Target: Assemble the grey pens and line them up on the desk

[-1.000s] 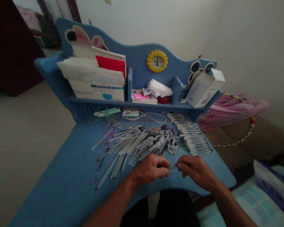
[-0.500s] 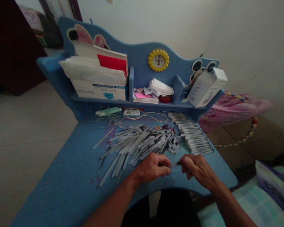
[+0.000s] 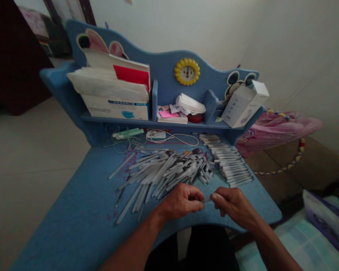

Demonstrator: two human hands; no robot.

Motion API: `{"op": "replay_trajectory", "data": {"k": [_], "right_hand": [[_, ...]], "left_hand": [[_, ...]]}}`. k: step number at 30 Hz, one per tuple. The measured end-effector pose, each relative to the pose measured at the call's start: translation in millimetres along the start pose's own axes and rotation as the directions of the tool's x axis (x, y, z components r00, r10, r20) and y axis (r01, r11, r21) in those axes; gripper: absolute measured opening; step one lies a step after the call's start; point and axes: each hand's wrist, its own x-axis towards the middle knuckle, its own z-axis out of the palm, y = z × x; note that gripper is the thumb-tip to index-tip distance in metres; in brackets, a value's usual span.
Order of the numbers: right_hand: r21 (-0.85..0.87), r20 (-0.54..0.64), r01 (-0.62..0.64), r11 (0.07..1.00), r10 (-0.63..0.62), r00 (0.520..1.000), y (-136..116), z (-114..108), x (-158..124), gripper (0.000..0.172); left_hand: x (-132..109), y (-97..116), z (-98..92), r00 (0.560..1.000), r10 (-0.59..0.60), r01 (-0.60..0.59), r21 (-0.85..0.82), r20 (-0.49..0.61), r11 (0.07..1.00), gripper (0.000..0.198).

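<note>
Between my hands, over the front of the blue desk (image 3: pixel 81 203), is a pen (image 3: pixel 207 199) with a clear barrel. My left hand (image 3: pixel 182 202) is closed around one end of it. The fingers of my right hand (image 3: pixel 231 203) pinch its other end, and most of the pen is hidden by both hands. Just beyond my left hand lies a loose pile of pale pen barrels and other pen parts (image 3: pixel 158 171). Pens with dark tips (image 3: pixel 231 163) lie side by side in a long row at the right.
A shelf (image 3: pixel 121 121) runs along the desk's back, with a mask box (image 3: pixel 115 109), papers and a white box (image 3: pixel 240 105). A white cord (image 3: pixel 183 141) and a green-and-white object with tangled tubing (image 3: pixel 128 133) lie beneath it. A bed (image 3: pixel 293 237) stands at the right.
My right hand has turned slightly and its thumb now lies along the pen's end, covering the dark tip seen before. My left hand keeps its grip. The whole view has shifted a little.
</note>
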Motion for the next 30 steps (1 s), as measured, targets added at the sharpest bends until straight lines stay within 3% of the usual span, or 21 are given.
{"op": "replay_trajectory", "data": {"k": [5, 11, 22, 30], "right_hand": [[0.021, 0.005, 0.013, 1.000, -0.013, 1.000, 0.3, 0.0, -1.1, 0.026], [-0.018, -0.050, -0.048, 0.999, 0.047, 0.998, 1.0, 8.2, -0.1, 0.041], [-0.086, -0.230, -0.185, 0.979, 0.161, 0.960, -5.4, 17.2, 10.0, 0.046], [-0.035, -0.252, -0.192, 0.981, 0.177, 0.951, -8.7, 16.0, 9.5, 0.045]], "left_hand": [[0.1, 1.4, 0.6, 1.000, 0.025, -0.025, 0.041, -0.013, 0.999, 0.008], [1.6, -1.5, 4.4, 0.996, 0.082, -0.076, 0.156, -0.031, 0.985, 0.007], [5.9, -5.7, 9.2, 0.954, 0.277, -0.202, 0.430, -0.117, 0.880, 0.003], [3.2, -2.5, 10.8, 0.940, 0.339, -0.271, 0.516, -0.039, 0.813, 0.013]]}}
